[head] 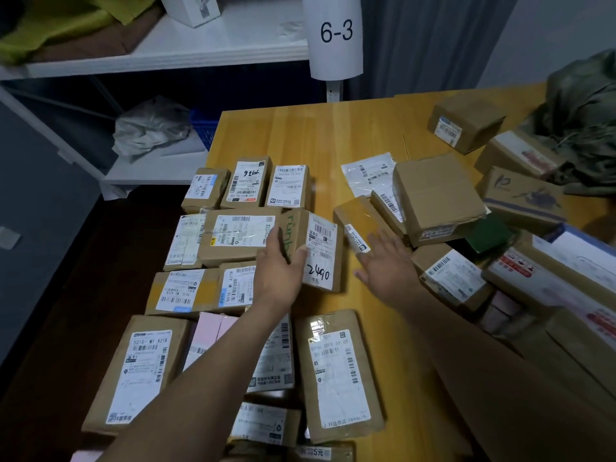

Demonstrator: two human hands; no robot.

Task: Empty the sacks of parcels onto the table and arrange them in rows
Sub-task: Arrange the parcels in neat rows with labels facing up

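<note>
— What carries the parcels?

— A wooden table (300, 135), its top yellowish and bare at the far end.

— And what lies on it?

— On the left, cardboard parcels in rows (213, 241), labels up, edge to edge. One long box (340, 371) lies near the front edge. On the right, a loose heap of boxes (466, 235), some overlapping. A flat white mailer (366, 173) lies beside them. A dark green sack (586, 125) slumps at the far right corner.

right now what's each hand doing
Left hand: closed on the box marked 2490, placing it in the rows.
Right hand: open, holding nothing, palm down above the table beside the pile.
</note>
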